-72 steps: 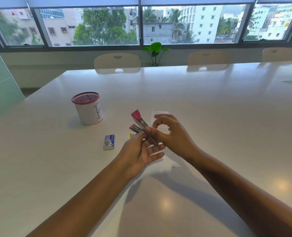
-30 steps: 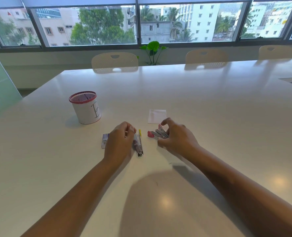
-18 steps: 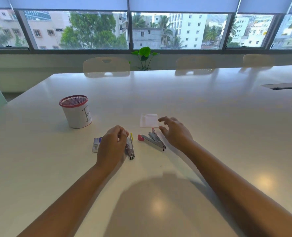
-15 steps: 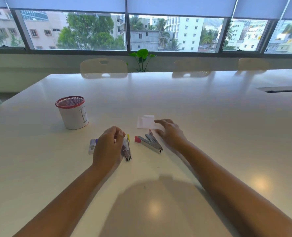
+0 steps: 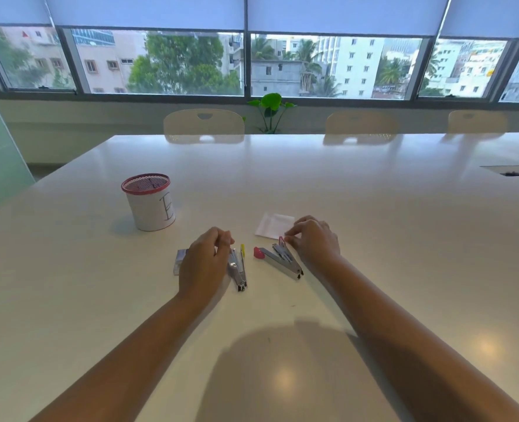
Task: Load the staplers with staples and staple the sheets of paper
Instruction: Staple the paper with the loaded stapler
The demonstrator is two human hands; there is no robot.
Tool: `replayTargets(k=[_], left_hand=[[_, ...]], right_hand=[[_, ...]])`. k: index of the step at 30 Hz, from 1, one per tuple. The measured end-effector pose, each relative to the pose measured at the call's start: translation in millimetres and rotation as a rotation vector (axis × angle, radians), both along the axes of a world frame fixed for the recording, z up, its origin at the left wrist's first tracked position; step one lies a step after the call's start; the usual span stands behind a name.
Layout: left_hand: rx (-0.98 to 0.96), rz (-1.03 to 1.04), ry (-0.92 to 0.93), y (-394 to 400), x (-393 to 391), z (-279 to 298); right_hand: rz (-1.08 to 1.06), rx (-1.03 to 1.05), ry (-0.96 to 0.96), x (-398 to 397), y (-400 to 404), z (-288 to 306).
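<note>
A yellow-tipped metal stapler [image 5: 238, 269] lies on the white table [image 5: 374, 226]. My left hand [image 5: 205, 263] lies against its left side, its curled fingers closing on the far end. An open pink stapler [image 5: 278, 258] lies to the right with its upper arm raised. The curled fingertips of my right hand [image 5: 313, 243] pinch the tip of that arm. A small white sheet of paper [image 5: 275, 225] lies flat just beyond them. A staple box [image 5: 180, 261] shows partly behind my left hand.
A white cup with a red mesh rim [image 5: 149, 202] stands to the far left of the staplers. Chairs [image 5: 204, 126] line the table's far edge below the windows. A cable slot [image 5: 514, 169] sits at the far right.
The pink stapler went from both hands down onto the table, left open. My right hand reached to the paper, then drew back to the stapler's raised tip. My left hand stayed at the yellow stapler.
</note>
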State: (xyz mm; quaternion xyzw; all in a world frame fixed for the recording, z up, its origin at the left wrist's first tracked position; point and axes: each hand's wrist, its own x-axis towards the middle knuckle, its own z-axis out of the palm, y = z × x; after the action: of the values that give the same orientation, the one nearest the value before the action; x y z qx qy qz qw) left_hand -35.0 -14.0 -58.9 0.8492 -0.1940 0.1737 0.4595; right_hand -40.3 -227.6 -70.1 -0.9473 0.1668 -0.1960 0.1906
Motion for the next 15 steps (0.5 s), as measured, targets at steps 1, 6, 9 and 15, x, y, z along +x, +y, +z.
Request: replayTargets(k=[1, 6, 9, 15], left_hand=[[-0.001, -0.002, -0.001, 1, 0, -1], [-0.054, -0.037, 0.059, 2, 1, 2], [-0.09, -0.078, 0.109, -1, -2, 5], [-0.106, -0.099, 0.122, -2, -3, 4]], right_hand=[[-0.001, -0.021, -0.013, 0, 1, 0], [-0.037, 0.025, -0.115, -5, 0, 3], [-0.035, 0.067, -0.198, -6, -7, 5], [0.11, 0.082, 0.045, -3, -15, -4]])
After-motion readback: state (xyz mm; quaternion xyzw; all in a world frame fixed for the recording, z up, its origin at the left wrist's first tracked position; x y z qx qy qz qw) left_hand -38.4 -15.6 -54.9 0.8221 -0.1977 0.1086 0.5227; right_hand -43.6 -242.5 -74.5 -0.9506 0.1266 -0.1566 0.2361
